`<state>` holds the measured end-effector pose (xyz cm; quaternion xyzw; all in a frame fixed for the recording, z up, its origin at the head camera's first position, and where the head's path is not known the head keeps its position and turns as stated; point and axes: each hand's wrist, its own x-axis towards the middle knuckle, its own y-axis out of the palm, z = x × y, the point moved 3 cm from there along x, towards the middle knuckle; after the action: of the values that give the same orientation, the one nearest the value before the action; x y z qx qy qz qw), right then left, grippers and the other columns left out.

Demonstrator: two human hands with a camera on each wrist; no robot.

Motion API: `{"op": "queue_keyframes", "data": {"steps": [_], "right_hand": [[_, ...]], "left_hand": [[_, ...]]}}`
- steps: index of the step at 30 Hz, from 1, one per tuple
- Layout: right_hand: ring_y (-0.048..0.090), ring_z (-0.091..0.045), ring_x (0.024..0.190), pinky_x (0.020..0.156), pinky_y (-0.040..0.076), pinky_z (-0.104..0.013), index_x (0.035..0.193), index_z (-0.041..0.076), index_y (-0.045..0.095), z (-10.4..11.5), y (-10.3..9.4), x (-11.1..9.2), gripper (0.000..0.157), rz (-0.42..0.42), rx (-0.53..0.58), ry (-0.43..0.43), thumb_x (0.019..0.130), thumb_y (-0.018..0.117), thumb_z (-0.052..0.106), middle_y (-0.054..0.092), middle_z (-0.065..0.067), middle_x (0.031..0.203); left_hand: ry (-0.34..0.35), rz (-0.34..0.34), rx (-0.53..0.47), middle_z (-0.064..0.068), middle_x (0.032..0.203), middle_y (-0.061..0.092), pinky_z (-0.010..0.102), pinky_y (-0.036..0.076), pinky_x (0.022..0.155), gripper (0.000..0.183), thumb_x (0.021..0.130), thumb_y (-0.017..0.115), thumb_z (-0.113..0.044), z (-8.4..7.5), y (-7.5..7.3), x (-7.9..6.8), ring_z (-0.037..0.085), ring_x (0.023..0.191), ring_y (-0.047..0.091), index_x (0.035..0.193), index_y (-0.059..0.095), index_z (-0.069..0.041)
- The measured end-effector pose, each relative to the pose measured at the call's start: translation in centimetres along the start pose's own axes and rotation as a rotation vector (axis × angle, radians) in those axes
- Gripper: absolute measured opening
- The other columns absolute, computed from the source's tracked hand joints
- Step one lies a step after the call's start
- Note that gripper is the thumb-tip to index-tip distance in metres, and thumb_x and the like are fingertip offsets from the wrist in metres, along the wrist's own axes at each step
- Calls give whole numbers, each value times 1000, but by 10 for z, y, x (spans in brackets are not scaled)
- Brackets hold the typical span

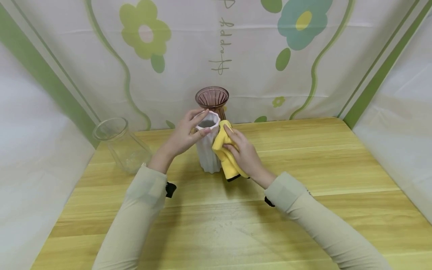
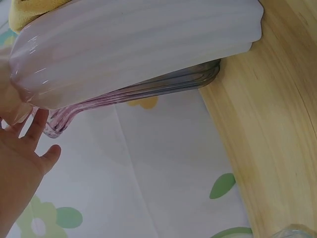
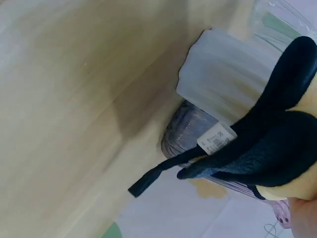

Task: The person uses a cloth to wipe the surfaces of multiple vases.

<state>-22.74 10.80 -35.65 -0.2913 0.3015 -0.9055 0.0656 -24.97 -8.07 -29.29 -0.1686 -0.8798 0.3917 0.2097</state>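
Note:
A white fluted vase (image 1: 206, 153) stands upright on the table. My left hand (image 1: 180, 135) holds it at the rim, the thumb on the near side and the fingers toward the far side. In the left wrist view, fingertips of the left hand (image 2: 22, 161) show at the mouth of the white vase (image 2: 143, 44). My right hand (image 1: 248, 155) grips a bunched yellow cloth (image 1: 230, 168) against the vase's right side. The right wrist view shows the cloth's dark underside (image 3: 267, 148), with a white tag and a dark strap hanging from it.
Close behind the white vase stands a purple ribbed glass vase (image 1: 212, 98), its lower part mostly hidden. A clear glass vase (image 1: 116, 144) is at the table's left, near the left forearm. The wooden table (image 1: 324, 157) meets a flower-printed backdrop (image 1: 249, 90) at the back.

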Motion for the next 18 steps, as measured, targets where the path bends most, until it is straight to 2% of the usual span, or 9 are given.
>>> {"op": "queue_keyframes", "data": {"steps": [3, 5, 7, 11, 15, 18], "right_hand": [[59, -35, 113, 95, 51, -45, 145, 6, 40, -2, 1, -1, 57, 19, -2, 5, 92, 59, 9, 52, -23, 135], [58, -36, 113, 96, 51, -45, 145, 5, 39, -5, 4, -4, 57, 45, -10, 15, 92, 59, 9, 52, -23, 133], [56, -38, 117, 99, 49, -47, 145, 5, 38, -11, 8, -9, 57, 78, -36, 32, 92, 59, 11, 51, -25, 135], [52, -42, 123, 102, 46, -49, 147, 7, 37, -25, 18, -19, 57, 167, -119, 84, 94, 58, 15, 47, -28, 138], [55, -43, 119, 99, 48, -50, 148, 12, 36, -36, 26, -27, 57, 264, -196, 154, 95, 56, 19, 47, -27, 139], [56, -42, 118, 98, 48, -50, 148, 13, 36, -40, 29, -30, 57, 297, -213, 180, 96, 55, 21, 46, -26, 140]], "left_hand": [[-9, -1, 15, 15, 154, 25, 56, 39, 105, 77, 92, 43, -62, 0, 0, 1, 36, 138, 32, 151, 29, -13], [-19, -8, 25, 14, 155, 26, 54, 40, 105, 67, 94, 50, -45, 0, 1, 1, 35, 137, 33, 151, 30, -14], [-34, -20, 36, 14, 154, 27, 54, 40, 105, 65, 93, 53, -37, 0, 2, 2, 35, 136, 34, 150, 31, -15], [-59, -48, 52, 13, 154, 29, 56, 35, 109, 67, 90, 59, -36, 1, 5, 4, 36, 139, 32, 150, 34, -17], [-67, -72, 41, 12, 153, 31, 55, 35, 109, 68, 89, 63, -35, 1, 7, 5, 35, 138, 34, 149, 36, -18], [-62, -84, 38, 14, 152, 31, 56, 36, 108, 67, 90, 63, -34, 2, 7, 5, 36, 137, 34, 148, 36, -16]]}}
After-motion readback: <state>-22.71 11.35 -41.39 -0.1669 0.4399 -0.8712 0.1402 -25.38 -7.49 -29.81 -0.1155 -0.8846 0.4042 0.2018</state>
